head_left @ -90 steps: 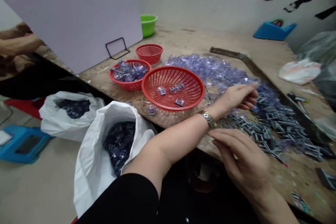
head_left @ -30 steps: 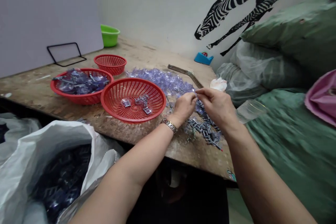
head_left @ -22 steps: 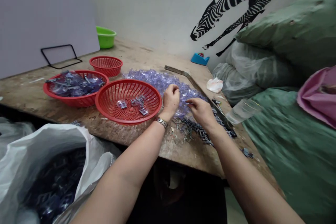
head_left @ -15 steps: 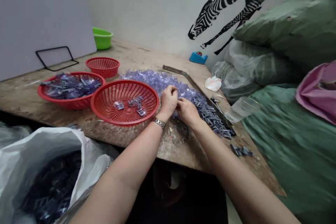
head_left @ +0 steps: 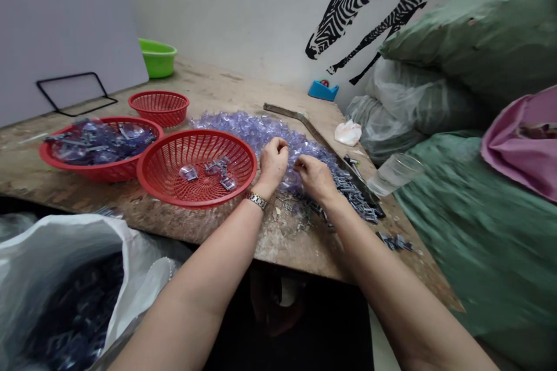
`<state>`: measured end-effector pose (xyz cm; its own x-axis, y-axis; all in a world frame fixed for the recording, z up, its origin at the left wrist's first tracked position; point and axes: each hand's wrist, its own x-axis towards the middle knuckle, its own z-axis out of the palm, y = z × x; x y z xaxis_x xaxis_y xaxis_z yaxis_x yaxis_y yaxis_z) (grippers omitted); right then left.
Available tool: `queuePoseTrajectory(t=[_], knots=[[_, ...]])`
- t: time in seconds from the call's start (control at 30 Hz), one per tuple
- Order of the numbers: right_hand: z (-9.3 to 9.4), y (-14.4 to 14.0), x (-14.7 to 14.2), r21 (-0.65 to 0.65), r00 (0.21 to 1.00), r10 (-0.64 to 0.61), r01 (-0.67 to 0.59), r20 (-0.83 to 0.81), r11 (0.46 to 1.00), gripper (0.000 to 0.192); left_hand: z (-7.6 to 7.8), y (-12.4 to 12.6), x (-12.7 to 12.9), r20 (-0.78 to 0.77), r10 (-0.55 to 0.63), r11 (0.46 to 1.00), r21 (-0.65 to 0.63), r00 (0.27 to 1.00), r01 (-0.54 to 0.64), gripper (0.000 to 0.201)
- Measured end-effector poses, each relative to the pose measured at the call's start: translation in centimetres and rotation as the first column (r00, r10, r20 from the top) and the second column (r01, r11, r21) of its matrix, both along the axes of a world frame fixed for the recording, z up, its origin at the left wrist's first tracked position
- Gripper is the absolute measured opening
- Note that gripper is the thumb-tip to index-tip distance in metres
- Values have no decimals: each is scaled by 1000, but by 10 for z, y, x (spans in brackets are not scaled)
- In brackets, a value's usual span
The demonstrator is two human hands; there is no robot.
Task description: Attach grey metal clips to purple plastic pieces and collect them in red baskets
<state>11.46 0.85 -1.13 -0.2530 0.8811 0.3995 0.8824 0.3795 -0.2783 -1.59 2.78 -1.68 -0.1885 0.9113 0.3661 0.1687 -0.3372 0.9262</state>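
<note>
The counter (head_left: 226, 90) carries everything, its near edge running under both forearms. Right of the hands lie big green sacks (head_left: 470, 40), blurred, and a pink cloth (head_left: 522, 145) cut off by the frame edge. Below the left forearm a white bag (head_left: 65, 255) gapes, its dark contents too smeared to make out. Just beyond both hands spreads a heap of clear purple plastic pieces (head_left: 261, 130). Left of the left hand sits a red basket (head_left: 169, 185) with a few pieces in it, touching another red basket (head_left: 100, 171) that is piled full; a smaller red basket (head_left: 159, 107) and a green bowl (head_left: 156, 58) stand farther off. Right of the right hand lies a row of dark clips (head_left: 354, 200). The left hand (head_left: 273, 162) is curled into a loose fist on the heap, and the right hand (head_left: 315, 177) is curled beside it, knuckles up; whether either holds a piece is hidden by the fingers
</note>
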Motion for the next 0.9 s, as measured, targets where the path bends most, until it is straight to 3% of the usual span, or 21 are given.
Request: queuePoseTrajectory(t=[0.07,0.13,0.23,0.37,0.47,0.57,0.67,0.77,0.83,0.9], knots=[[2,1,12,-9,977,-25,24,-214,1000,8,0,-1,2,15,-79,996,-31,997,79,11],[4,2,22,-78,895,-73,43,-441,996,8,-1,-2,4,63,-224,968,-100,973,229,12],[7,-4,35,-255,706,-181,1,-684,967,14,-2,-5,9,145,-486,839,-200,862,507,21],[10,-22,43,-401,550,-266,-139,-792,906,29,-3,-10,11,87,-706,683,-178,703,708,34],[12,-36,45,-455,481,-305,-233,-822,860,36,-1,-13,10,50,-780,611,-158,624,776,41],[11,-44,46,-497,445,-348,-281,-825,821,40,2,-15,8,21,-817,566,-166,577,807,33],[7,-48,45,-525,455,-370,-281,-810,803,40,4,-18,8,-16,-818,569,-173,575,804,19],[2,-49,45,-524,531,-344,-233,-774,819,33,6,-21,8,-21,-818,569,-182,575,802,17],[-2,-49,45,-484,671,-286,-124,-684,866,23,8,-23,8,24,-794,593,-194,608,782,17],[-4,-50,46,-388,847,-225,24,-482,921,17,9,-24,8,107,-742,638,-194,662,745,15]])
